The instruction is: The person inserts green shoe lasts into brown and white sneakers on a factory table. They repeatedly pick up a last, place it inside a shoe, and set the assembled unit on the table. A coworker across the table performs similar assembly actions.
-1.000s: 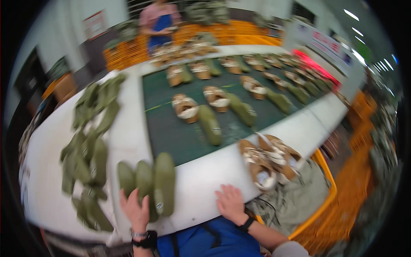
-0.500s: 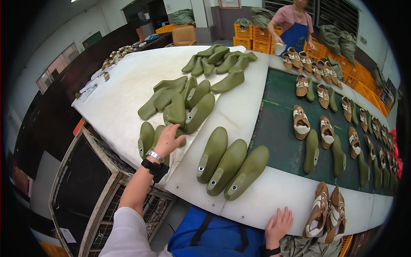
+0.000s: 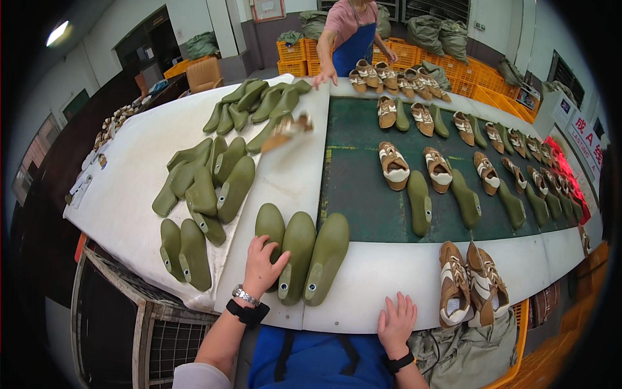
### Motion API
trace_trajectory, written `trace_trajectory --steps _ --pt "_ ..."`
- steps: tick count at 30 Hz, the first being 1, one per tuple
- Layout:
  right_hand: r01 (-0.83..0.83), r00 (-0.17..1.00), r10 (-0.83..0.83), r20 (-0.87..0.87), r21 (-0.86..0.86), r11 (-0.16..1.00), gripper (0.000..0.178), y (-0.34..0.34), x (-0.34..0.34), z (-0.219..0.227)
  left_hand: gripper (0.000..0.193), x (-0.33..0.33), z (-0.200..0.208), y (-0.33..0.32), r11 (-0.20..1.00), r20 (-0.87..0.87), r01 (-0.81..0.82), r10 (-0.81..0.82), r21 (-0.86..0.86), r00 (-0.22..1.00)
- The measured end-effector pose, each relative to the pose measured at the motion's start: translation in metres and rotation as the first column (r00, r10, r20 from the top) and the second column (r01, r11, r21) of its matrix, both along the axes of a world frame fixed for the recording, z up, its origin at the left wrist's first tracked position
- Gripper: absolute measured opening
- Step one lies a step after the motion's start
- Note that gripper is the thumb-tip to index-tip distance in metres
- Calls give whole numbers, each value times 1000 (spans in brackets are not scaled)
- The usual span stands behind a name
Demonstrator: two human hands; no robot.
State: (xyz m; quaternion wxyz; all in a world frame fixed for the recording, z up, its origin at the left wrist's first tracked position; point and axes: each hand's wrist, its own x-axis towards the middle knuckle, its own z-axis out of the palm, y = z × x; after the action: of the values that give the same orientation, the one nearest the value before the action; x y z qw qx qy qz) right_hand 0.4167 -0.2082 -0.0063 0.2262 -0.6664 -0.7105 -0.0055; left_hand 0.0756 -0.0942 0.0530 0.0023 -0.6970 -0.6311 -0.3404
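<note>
Frame right: shoes [image 3: 394, 166], lasts [image 3: 420, 201] paired | frame left: loose lasts [image 3: 237, 187] seemingly unpaired | our left hand [image 3: 262, 267], right hand [image 3: 396, 326]: fingers apart

Left hand [image 3: 262, 267] back at lasts [image 3: 299, 249]; blurred shoe [image 3: 287, 132], probably, appeared.

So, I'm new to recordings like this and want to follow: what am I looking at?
There's no machine, just a person's two bare hands. A wide fisheye camera on their head looks down, so straight edges bend. On the white tabletop lie green foot-shaped forms; the dark green panel carries more, beside brown-and-white shoes. The left hand lies over the leftmost form of three side by side; whether it grips is unclear. The right hand rests at the near edge, holding nothing. Another person stands across the table.
</note>
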Motion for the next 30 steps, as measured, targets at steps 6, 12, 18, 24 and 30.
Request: trace_trajectory --steps 6,12,18,24,30 --pt "-242 944 228 -240 -30 970 40 14 -15 39 32 3 -3 -4 998 12 -35 35 45 999" --pt "-534 836 481 -264 -186 825 48 47 -65 102 34 0 -5 -4 996 54 -58 55 64 997" --pt "-608 774 626 -96 -388 693 48 84 -123 105 40 0 -5 -6 996 83 -88 88 -6 993" --pt "-551 832 539 -133 -320 771 29 125 -123 77 43 -2 -6 -6 996 87 -89 90 -17 992" --pt "-390 911 403 81 -141 910 20 264 -100 43 39 -1 -6 -6 995 82 -100 101 -22 992"
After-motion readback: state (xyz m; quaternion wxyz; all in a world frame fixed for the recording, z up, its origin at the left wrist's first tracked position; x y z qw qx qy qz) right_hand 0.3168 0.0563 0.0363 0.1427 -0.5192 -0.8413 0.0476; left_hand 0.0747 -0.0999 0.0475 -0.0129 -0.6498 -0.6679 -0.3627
